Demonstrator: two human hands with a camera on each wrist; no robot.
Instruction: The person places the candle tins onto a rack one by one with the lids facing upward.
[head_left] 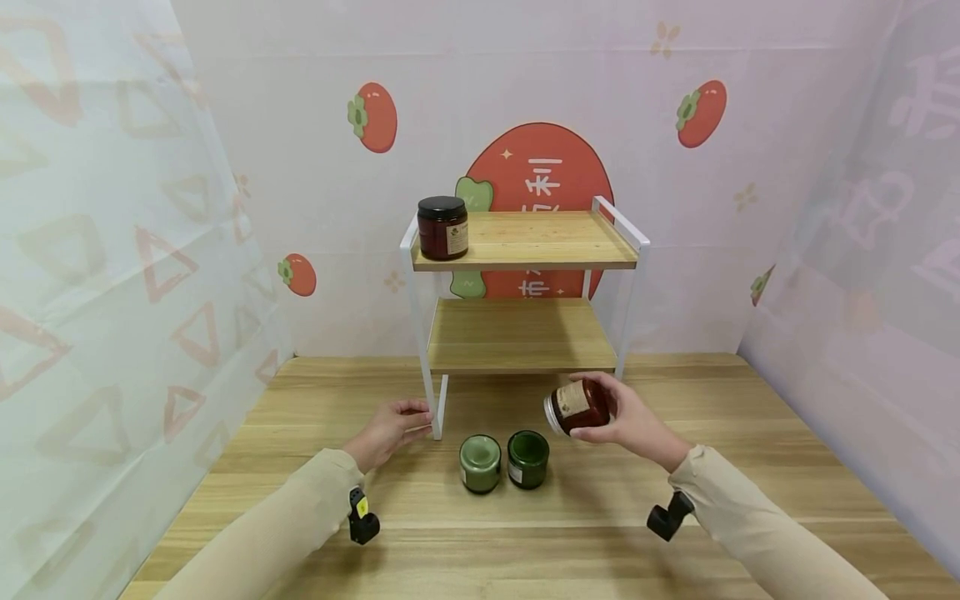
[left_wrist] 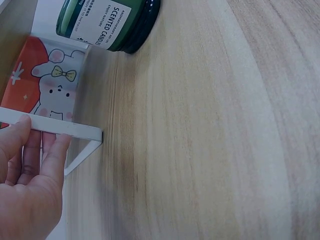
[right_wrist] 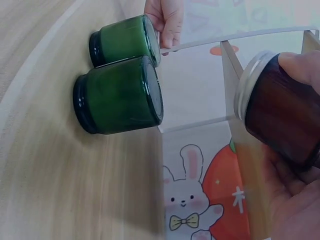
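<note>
My right hand (head_left: 628, 423) grips a dark amber candle jar (head_left: 588, 407) with a silver lid and tan label. The jar is tilted, its lid toward the left, just in front of the lower shelf board (head_left: 525, 337). My left hand (head_left: 386, 432) pinches the white front-left leg (left_wrist: 75, 129) of the shelf rack near its foot. Between the hands, two green scented candle jars (head_left: 481, 463) (right_wrist: 122, 97) stand side by side on the table, black lids down. In the right wrist view my thumb and fingers wrap the amber jar (right_wrist: 280, 110).
A dark red jar with a black lid (head_left: 442, 229) stands at the left end of the upper shelf board (head_left: 540, 237). White rails (head_left: 622, 223) edge that board. The wooden table (head_left: 480, 558) ends at printed cloth walls (head_left: 337, 200) behind and at both sides.
</note>
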